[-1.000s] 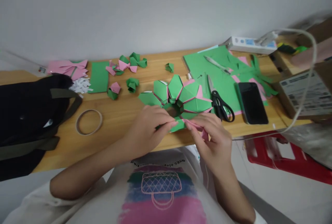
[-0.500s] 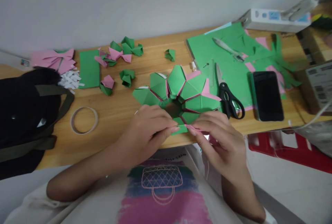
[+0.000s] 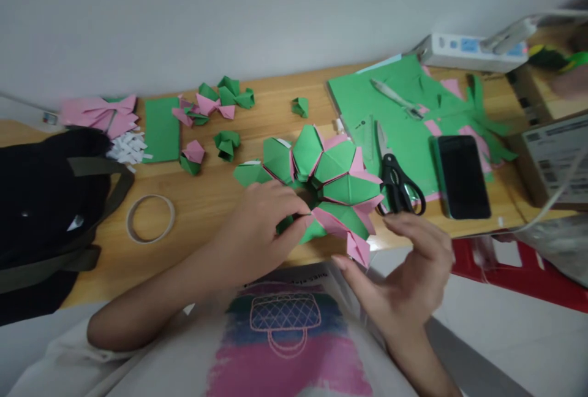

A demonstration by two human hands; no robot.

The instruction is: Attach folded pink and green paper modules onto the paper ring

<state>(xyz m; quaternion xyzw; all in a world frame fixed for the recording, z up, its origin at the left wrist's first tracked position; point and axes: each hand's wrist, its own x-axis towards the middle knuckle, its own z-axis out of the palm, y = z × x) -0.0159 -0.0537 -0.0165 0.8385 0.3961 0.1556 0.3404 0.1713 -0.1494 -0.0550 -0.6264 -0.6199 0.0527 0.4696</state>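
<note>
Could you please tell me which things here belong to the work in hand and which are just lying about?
Likely part of the work:
green-and-pink paper ring, pinched by the left hand
loose folded pieces
scissors

Apparently just lying about:
phone
power strip
black bag

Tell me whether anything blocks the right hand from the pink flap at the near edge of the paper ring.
Nothing visible does: the pink flap lies by the open right hand, close to its thumb tip. The black-handled scissors lie to the right of the paper ring, beyond the fingers, not in between.
</note>
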